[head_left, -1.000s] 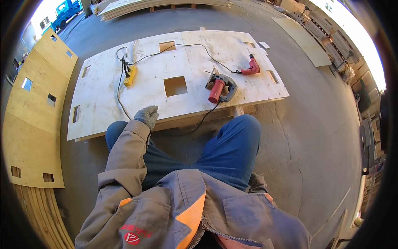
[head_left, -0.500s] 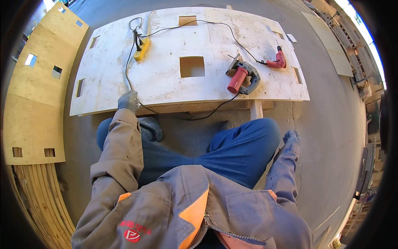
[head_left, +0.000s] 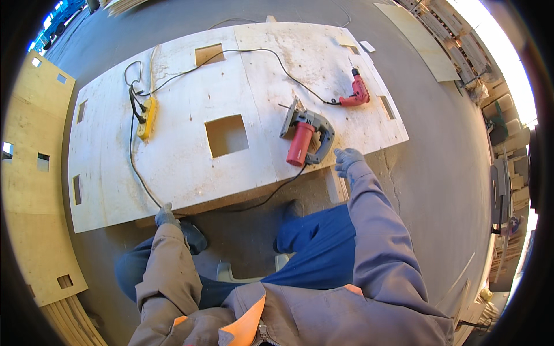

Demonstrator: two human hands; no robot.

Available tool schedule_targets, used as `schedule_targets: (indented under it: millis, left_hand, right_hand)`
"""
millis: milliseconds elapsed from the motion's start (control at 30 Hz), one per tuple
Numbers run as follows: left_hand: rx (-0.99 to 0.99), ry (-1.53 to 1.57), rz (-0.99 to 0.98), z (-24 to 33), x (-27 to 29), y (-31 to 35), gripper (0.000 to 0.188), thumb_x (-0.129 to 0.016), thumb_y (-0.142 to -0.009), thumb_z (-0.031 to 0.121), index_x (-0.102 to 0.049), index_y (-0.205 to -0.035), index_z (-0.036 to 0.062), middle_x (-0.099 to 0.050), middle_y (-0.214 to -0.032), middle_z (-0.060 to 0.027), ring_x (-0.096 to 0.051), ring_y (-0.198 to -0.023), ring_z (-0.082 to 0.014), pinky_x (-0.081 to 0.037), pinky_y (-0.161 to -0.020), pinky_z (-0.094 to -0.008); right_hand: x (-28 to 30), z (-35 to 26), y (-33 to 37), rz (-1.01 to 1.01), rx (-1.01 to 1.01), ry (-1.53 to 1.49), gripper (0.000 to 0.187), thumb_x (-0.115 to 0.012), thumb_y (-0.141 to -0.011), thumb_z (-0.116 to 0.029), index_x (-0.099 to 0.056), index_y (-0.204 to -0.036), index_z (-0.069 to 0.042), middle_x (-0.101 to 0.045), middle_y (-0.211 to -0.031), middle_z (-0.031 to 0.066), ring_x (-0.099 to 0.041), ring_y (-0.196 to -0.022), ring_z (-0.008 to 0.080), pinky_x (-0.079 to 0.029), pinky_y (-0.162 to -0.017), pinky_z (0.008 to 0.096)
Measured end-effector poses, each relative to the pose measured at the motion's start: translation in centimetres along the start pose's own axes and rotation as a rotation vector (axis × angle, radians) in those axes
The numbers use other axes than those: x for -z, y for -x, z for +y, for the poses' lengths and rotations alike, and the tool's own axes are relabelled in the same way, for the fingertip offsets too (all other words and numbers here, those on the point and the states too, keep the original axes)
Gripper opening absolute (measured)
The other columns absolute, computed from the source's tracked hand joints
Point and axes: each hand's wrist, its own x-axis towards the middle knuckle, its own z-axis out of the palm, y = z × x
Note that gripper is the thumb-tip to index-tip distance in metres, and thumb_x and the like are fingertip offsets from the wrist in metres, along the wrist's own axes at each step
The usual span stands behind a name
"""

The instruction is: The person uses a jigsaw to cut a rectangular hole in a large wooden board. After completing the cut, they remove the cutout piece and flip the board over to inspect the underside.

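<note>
My gloved left hand [head_left: 166, 216] is closed at the board's front edge around a black power cord [head_left: 137, 167]. That cord runs between a yellow power strip [head_left: 148, 118] and a jigsaw [head_left: 301, 141]. The jigsaw, with red motor body and grey handle, lies on its side on the pale plywood board [head_left: 173, 173]. Just right of its handle, my gloved right hand [head_left: 348, 161] reaches over the board's front edge, fingers apart and not touching the tool. A red power drill [head_left: 356, 93] lies farther back at the right.
Square holes pierce the board, the biggest hole [head_left: 227, 136] near its middle. A wooden support [head_left: 336, 185] shows beneath the front edge. Another cut plywood sheet [head_left: 34, 190] stands at the left, above stacked timber strips [head_left: 72, 320]. Stacked wood [head_left: 438, 40] lines the right side.
My right hand has risen from beside my knee to near the jigsaw handle. The left hand stays on the cord at the board's edge. The view has turned and shifted.
</note>
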Motion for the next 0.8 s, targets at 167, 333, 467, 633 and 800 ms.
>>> schedule_targets:
  millis: [167,333,467,633,800]
  left_hand:
    - [0.013,0.224,0.079,-1.0,-0.7,-1.2,0.052,-0.073,-0.083,0.022,-0.058,-0.128,0.0004,-0.053,-0.134,-0.0232,-0.055,-0.113,-0.0371,-0.049,-0.083,-0.0511]
    - [0.003,0.253,-0.005,-1.5,-0.6,-3.3,0.046,-0.071,-0.085,0.025,-0.059,-0.125,0.007,-0.057,-0.124,-0.0234,-0.06,-0.1,-0.0371,-0.049,-0.067,-0.0481]
    - [0.008,0.107,-0.018,-2.3,0.2,-6.1,0.026,-0.067,-0.088,0.025,-0.061,-0.106,0.0059,-0.064,-0.094,-0.0178,-0.063,-0.075,-0.0337,-0.046,-0.054,-0.0455]
    - [0.052,0.257,-0.248,2.0,-0.7,5.0,0.017,-0.065,-0.091,0.021,-0.058,-0.084,0.0073,-0.06,-0.07,-0.0078,-0.06,-0.066,-0.0252,-0.049,-0.052,-0.0431]
    - [-0.08,0.423,-0.582,11.0,-1.3,12.6,0.014,-0.06,-0.095,0.019,-0.061,-0.097,0.0057,-0.058,-0.068,-0.0031,-0.06,-0.065,-0.0201,-0.051,-0.047,-0.0308]
  right_hand:
    - [-6.6,1.8,-2.7,0.022,-0.161,0.179,0.044,-0.07,-0.088,-0.041,-0.059,-0.102,-0.001,-0.063,-0.081,0.0128,-0.06,-0.053,0.0235,-0.049,-0.044,0.0383]
    - [-10.7,2.0,-4.0,0.11,-0.239,0.074,0.036,-0.069,-0.088,-0.039,-0.065,-0.093,-0.003,-0.062,-0.067,0.0124,-0.056,-0.045,0.0241,-0.046,-0.042,0.0361]
    - [-12.3,2.7,-7.8,0.096,-0.216,-0.138,0.03,-0.067,-0.089,-0.033,-0.065,-0.094,-0.004,-0.063,-0.068,0.0121,-0.053,-0.043,0.0232,-0.046,-0.041,0.0344]
    - [-13.1,-1.0,-10.0,-0.048,-0.154,-0.442,0.025,-0.064,-0.091,-0.024,-0.061,-0.105,-0.004,-0.067,-0.084,0.0123,-0.061,-0.059,0.0238,-0.055,-0.053,0.0345]
    - [-15.4,-10.4,-9.7,-0.355,0.22,-0.812,0.043,-0.059,-0.095,-0.009,-0.045,-0.135,-0.002,-0.059,-0.12,0.012,-0.064,-0.099,0.0255,-0.055,-0.081,0.0438]
